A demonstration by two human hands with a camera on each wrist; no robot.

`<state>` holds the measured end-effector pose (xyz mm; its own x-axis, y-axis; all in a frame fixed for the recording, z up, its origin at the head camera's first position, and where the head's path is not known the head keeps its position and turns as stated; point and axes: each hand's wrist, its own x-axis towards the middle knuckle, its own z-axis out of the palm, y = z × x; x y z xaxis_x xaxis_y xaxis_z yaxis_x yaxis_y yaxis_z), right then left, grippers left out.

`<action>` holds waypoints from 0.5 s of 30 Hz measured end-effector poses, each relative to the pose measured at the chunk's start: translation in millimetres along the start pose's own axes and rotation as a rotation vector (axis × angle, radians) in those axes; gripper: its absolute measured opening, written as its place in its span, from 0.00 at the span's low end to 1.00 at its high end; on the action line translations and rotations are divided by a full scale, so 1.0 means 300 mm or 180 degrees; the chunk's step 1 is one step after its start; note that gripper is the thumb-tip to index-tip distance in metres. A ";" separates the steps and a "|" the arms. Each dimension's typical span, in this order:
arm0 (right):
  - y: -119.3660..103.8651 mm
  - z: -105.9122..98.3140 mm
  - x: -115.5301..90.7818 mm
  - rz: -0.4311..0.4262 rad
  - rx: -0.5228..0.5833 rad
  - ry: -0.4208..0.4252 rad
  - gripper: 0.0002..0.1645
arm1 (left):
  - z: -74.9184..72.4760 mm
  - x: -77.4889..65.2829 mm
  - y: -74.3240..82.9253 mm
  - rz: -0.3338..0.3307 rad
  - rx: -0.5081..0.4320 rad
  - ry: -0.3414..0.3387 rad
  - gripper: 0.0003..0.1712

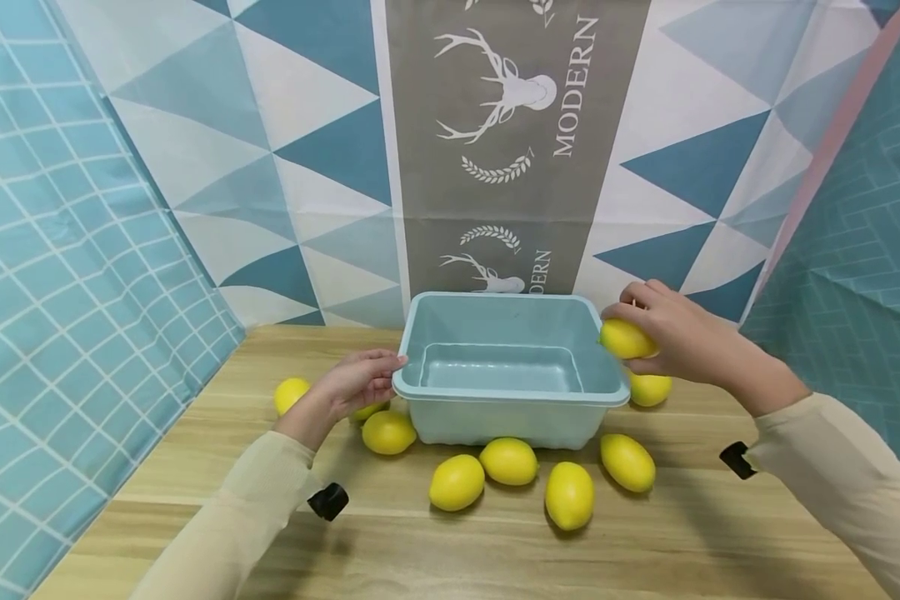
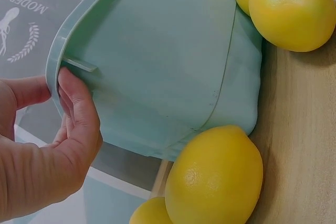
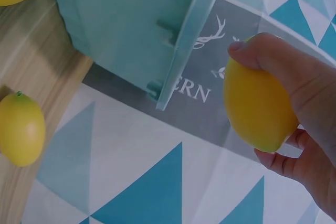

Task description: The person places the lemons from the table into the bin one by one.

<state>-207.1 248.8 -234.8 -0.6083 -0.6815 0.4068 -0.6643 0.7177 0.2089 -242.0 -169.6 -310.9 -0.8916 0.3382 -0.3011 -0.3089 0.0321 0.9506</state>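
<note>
A pale blue-green plastic basin (image 1: 510,421) stands on the wooden table, with nothing inside it. My left hand (image 1: 360,383) pinches its left rim, thumb on one side and curled fingers under the lip, as the left wrist view shows with the basin wall (image 2: 163,56) beside the hand (image 2: 58,135). My right hand (image 1: 675,333) grips a yellow lemon (image 1: 627,338) just beside the basin's right rim, above the table. In the right wrist view the lemon (image 3: 260,98) sits between thumb and fingers, apart from the rim.
Several lemons lie around the basin: one lemon (image 1: 649,389) under my right hand, another (image 1: 627,462) at the front right, one (image 1: 570,496) in front, and one (image 1: 389,432) by the left side. A patterned backdrop (image 1: 330,167) rises behind the wooden table (image 1: 390,542).
</note>
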 end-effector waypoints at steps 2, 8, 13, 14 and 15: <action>-0.003 -0.001 0.013 -0.0016 0.0025 -0.0034 0.36 | 0.001 -0.001 -0.003 0.0001 -0.0009 0.0008 0.28; -0.003 -0.002 0.048 -0.0074 0.0078 -0.0061 0.36 | 0.003 -0.001 -0.003 -0.0014 -0.0027 0.0032 0.27; -0.009 -0.001 0.072 -0.0062 0.0098 -0.0085 0.35 | 0.001 -0.002 -0.001 -0.0033 -0.0008 0.0066 0.26; -0.011 0.000 0.077 -0.0064 0.0104 -0.0104 0.34 | 0.001 -0.003 -0.001 -0.0045 -0.0007 0.0071 0.26; -0.012 0.001 0.081 -0.0058 0.0101 -0.0124 0.34 | 0.002 -0.002 0.000 -0.0055 0.0000 0.0076 0.25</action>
<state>-219.5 229.5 -225.9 -0.6121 -0.6999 0.3681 -0.6885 0.7007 0.1874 -241.3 -169.1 -310.6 -0.8939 0.3149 -0.3191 -0.3242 0.0376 0.9452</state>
